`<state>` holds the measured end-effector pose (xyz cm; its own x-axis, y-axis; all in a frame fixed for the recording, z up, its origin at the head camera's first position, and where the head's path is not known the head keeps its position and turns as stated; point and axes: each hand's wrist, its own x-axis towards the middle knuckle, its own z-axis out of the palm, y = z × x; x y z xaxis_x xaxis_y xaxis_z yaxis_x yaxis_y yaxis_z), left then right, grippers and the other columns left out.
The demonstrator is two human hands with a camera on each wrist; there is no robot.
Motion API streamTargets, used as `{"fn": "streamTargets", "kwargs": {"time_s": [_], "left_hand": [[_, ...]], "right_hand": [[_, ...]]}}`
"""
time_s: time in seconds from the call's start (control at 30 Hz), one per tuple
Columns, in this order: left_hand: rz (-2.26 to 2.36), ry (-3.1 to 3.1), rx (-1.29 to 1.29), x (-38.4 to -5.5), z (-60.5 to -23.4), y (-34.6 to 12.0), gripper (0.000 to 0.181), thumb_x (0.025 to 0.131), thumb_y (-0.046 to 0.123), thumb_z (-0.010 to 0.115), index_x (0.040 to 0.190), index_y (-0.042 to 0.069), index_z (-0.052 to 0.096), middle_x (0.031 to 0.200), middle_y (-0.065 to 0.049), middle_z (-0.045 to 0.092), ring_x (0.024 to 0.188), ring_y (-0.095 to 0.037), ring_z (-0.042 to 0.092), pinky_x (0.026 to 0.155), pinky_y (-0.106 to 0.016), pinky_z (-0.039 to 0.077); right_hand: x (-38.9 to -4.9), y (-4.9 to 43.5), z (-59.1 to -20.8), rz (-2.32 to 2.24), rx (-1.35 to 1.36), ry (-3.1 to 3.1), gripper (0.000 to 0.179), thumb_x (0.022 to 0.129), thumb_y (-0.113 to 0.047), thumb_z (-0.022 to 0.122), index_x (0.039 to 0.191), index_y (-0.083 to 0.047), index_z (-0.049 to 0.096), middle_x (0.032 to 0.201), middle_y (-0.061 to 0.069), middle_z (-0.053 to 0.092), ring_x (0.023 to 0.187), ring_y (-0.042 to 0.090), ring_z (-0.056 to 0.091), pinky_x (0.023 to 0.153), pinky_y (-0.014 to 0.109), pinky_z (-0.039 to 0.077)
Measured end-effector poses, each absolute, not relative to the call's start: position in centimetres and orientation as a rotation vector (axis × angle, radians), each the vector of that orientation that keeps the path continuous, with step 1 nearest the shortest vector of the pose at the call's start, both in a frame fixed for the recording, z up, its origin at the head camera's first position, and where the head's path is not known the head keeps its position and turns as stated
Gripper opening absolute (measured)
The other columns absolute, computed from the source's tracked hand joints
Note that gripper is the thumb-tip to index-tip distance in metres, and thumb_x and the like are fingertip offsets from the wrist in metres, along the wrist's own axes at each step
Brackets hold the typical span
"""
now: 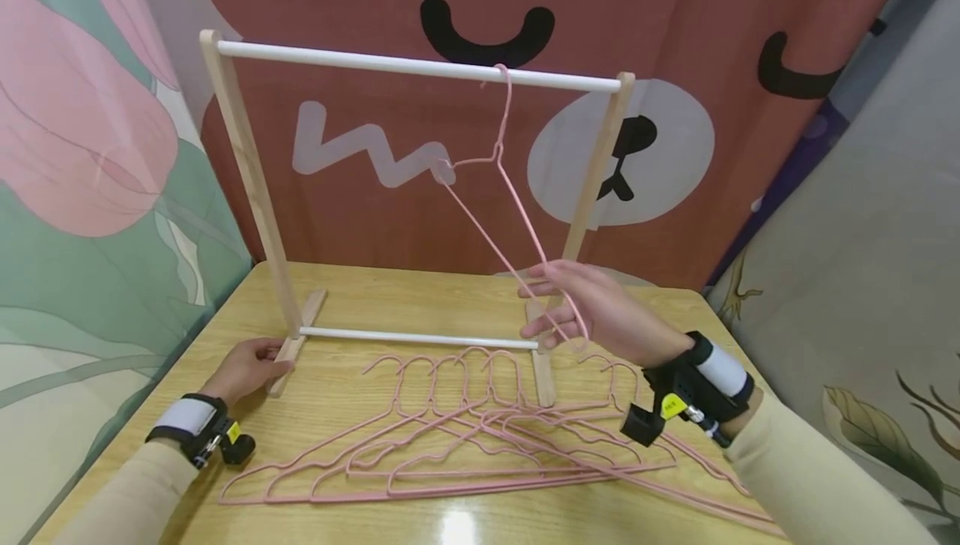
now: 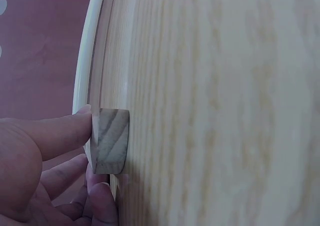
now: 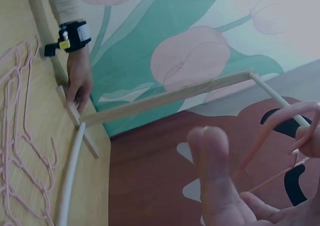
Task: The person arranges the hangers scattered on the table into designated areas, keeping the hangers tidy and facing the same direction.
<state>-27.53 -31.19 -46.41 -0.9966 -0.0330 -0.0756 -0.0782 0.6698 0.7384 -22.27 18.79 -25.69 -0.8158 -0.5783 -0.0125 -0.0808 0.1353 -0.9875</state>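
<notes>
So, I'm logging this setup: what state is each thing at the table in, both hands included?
Rack: standing upright on the table
Hung hanger: hooked over the rack's top bar
Loose hangers: lying overlapped on the table
Left hand: gripping the rack's left foot
Right hand: holding the hung hanger's near end

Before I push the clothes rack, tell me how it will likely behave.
The rack would probably tip forward or back fairly easily, standing tall on short feet. It looks light for its size, with slim posts and thin rods. The left hand, gripping one foot, might steady it.
</notes>
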Motion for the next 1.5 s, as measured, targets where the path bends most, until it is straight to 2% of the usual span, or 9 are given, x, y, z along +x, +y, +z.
{"fn": "streamTargets", "kwargs": {"time_s": [0.13, 0.23, 0.43, 0.5, 0.6, 0.83, 1.0, 1.13, 1.5], "left_hand": [[1.256, 2.82, -0.076, -27.7, -46.2, -31.0, 0.054, 0.096, 0.013, 0.069, 0.133, -0.02, 0.049, 0.113, -0.031, 0.063, 0.097, -0.033, 0.061, 0.072, -0.028, 0.049], [1.252, 2.822, -0.075, -27.8, -46.0, -30.9, 0.054, 0.096, 0.013, 0.069, 0.132, -0.021, 0.049, 0.112, -0.03, 0.063, 0.096, -0.033, 0.062, 0.072, -0.028, 0.049], [1.253, 2.824, -0.072, -27.9, -46.1, -30.6, 0.053, 0.096, 0.011, 0.069, 0.132, -0.021, 0.049, 0.11, -0.03, 0.063, 0.095, -0.032, 0.062, 0.07, -0.027, 0.049], [1.249, 2.824, -0.073, -27.9, -46.1, -30.5, 0.053, 0.096, 0.012, 0.069, 0.132, -0.021, 0.049, 0.11, -0.03, 0.063, 0.095, -0.032, 0.062, 0.07, -0.027, 0.049], [1.246, 2.817, -0.077, -27.9, -46.1, -30.5, 0.054, 0.096, 0.013, 0.069, 0.133, -0.02, 0.049, 0.111, -0.03, 0.063, 0.096, -0.032, 0.061, 0.071, -0.028, 0.049], [1.213, 2.809, -0.069, -28.2, -45.7, -30.7, 0.056, 0.097, 0.015, 0.068, 0.135, -0.02, 0.047, 0.114, -0.031, 0.062, 0.098, -0.033, 0.06, 0.073, -0.029, 0.048], [1.211, 2.815, -0.072, -28.2, -45.8, -30.7, 0.055, 0.097, 0.014, 0.068, 0.134, -0.021, 0.047, 0.113, -0.03, 0.062, 0.098, -0.033, 0.06, 0.073, -0.029, 0.048], [1.213, 2.818, -0.078, -28.0, -46.1, -30.7, 0.054, 0.096, 0.014, 0.069, 0.133, -0.021, 0.048, 0.111, -0.029, 0.062, 0.097, -0.033, 0.059, 0.073, -0.03, 0.047], [1.194, 2.843, -0.033, -27.7, -46.5, -31.0, 0.054, 0.096, 0.013, 0.068, 0.133, -0.022, 0.047, 0.111, -0.031, 0.063, 0.096, -0.032, 0.061, 0.073, -0.03, 0.048]], "right_hand": [[-21.8, 19.4, -25.4, -1.732, -0.606, 2.016, 0.058, 0.11, -0.038, 0.041, 0.152, 0.002, 0.037, 0.143, 0.022, 0.049, 0.086, 0.017, 0.069, 0.063, 0.024, 0.052], [-21.6, 19.7, -25.1, -1.732, -0.572, 2.061, 0.059, 0.11, -0.041, 0.041, 0.15, 0.003, 0.04, 0.133, 0.015, 0.057, 0.082, 0.013, 0.065, 0.062, 0.023, 0.047], [-21.3, 19.6, -25.0, -1.821, -0.522, 1.982, 0.055, 0.111, -0.028, 0.029, 0.15, 0.011, 0.035, 0.121, 0.007, 0.065, 0.087, 0.011, 0.057, 0.077, 0.023, 0.047], [-21.3, 19.5, -25.1, -1.85, -0.532, 1.94, 0.053, 0.11, -0.022, 0.027, 0.149, 0.013, 0.034, 0.12, 0.008, 0.065, 0.09, 0.011, 0.057, 0.079, 0.023, 0.047], [-21.3, 19.1, -25.2, -1.841, -0.57, 1.916, 0.052, 0.11, -0.023, 0.029, 0.149, 0.012, 0.035, 0.123, 0.01, 0.061, 0.091, 0.011, 0.059, 0.079, 0.023, 0.049], [-21.5, 17.1, -25.1, -1.808, -0.56, 1.933, 0.038, 0.11, -0.026, 0.04, 0.137, -0.002, 0.052, 0.123, 0.009, 0.056, 0.087, 0.015, 0.06, 0.067, 0.024, 0.046], [-21.8, 15.1, -25.0, -1.808, -0.582, 1.93, 0.041, 0.111, -0.026, 0.039, 0.139, 0.003, 0.047, 0.121, 0.009, 0.056, 0.086, 0.015, 0.061, 0.071, 0.023, 0.047], [-22.2, 13.1, -24.8, -1.801, -0.59, 1.909, 0.045, 0.112, -0.026, 0.037, 0.14, 0.006, 0.045, 0.116, 0.008, 0.057, 0.085, 0.014, 0.06, 0.067, 0.021, 0.046], [-23.7, 7.9, -24.0, -1.77, -0.628, 1.869, 0.039, 0.111, -0.026, 0.041, 0.122, 0.009, 0.054, 0.104, 0.008, 0.057, 0.083, 0.017, 0.061, 0.065, 0.025, 0.044]]}}
